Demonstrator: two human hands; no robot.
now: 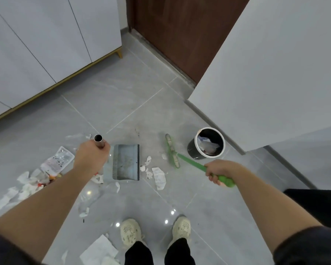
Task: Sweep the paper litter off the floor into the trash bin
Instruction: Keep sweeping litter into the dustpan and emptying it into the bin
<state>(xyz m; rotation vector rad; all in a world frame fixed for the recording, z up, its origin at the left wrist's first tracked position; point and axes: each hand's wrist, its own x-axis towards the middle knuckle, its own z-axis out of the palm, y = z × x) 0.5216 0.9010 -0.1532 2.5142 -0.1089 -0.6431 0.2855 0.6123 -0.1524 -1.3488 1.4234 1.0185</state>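
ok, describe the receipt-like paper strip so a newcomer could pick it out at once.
Find the grey dustpan on the floor tiles mid-frame. Right of its right edge, between it and the green broom, white scraps lie scattered. The strip is the lowest of them: long and faintly printed, while its neighbours are small torn crumbs.

There is one dustpan [125, 163], one green broom [172, 152] and one trash bin [192, 150]. A left hand [91, 155] and a right hand [221, 171] make two, and there are two pale shoes [130, 232]. One printed plastic packet [58, 159] lies among more than a dozen paper scraps [159, 177].
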